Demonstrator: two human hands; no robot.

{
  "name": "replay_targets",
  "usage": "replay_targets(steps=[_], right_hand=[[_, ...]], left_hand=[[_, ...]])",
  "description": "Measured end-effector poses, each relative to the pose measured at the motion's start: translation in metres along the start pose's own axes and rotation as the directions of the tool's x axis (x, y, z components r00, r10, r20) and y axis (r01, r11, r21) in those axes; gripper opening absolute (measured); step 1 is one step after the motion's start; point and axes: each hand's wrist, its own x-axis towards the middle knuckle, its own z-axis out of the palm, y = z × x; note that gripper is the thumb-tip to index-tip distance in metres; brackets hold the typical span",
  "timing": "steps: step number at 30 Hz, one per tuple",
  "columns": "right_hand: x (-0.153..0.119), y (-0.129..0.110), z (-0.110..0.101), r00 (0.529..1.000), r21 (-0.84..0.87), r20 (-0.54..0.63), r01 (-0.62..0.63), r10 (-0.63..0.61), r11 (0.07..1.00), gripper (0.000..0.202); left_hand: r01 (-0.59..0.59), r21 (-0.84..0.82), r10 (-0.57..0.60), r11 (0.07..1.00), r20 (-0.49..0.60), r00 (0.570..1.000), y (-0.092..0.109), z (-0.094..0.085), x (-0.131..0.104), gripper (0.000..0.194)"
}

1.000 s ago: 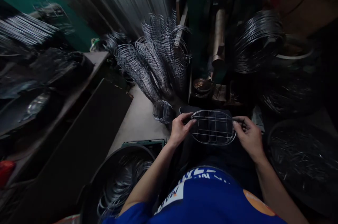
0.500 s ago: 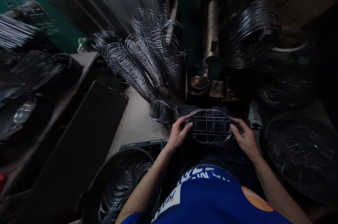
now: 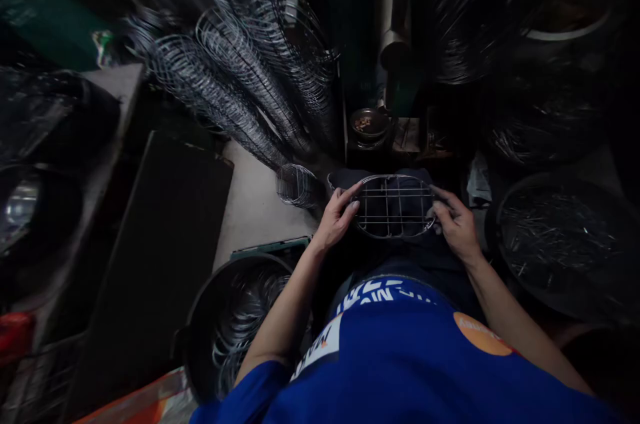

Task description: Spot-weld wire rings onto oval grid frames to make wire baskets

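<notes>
The left hand (image 3: 336,219) and right hand (image 3: 456,224) grip opposite ends of an oval wire rack (image 3: 393,207) above the lap; stacked wire rings (image 3: 245,81) stand beyond, a tub (image 3: 200,327) nearby.

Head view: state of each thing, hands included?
Oval wire rack, held at both ends
Left hand, gripping rack's left end
Right hand, gripping its right end
Wire rings, stacked in columns
Small bowl, holding small pieces
Left tub, holding curved wires
Right tub, holding wire pieces
</notes>
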Motion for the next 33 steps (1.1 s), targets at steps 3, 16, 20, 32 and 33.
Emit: replay_targets(steps=[3, 16, 20, 32, 33], right_hand=[[-0.010, 0.003, -0.001, 0.999, -0.054, -0.034, 0.029, -0.031, 0.998, 0.045], [-0.022, 0.011, -0.011, 0.974, -0.167, -0.022, 0.219, -0.226, 0.961, 0.039], [-0.029, 0.008, -0.009, 0.977, -0.153, -0.003, 0.212, -0.215, 0.965, 0.040], [0.008, 0.092, -0.172, 0.800, -0.280, -0.581, -0.373, 0.154, 0.885, 0.054], [0.003, 0.108, -0.197, 0.768, -0.309, -0.611, -0.455, 0.192, 0.835, 0.051]], left_hand=[[-0.046, 0.002, 0.046, 0.999, 0.034, 0.998, 0.003, -0.008, -0.003, 0.048], [-0.032, 0.103, -0.026, 0.994, 0.512, 0.859, 0.035, -0.039, 0.094, 0.107], [0.024, 0.127, -0.114, 0.992, 0.768, 0.630, 0.044, -0.024, 0.136, 0.117], [0.068, 0.153, -0.156, 0.986, 0.691, 0.705, 0.059, -0.018, 0.122, 0.108], [0.031, 0.158, -0.130, 0.987, 0.665, 0.736, 0.063, -0.022, 0.118, 0.107]])
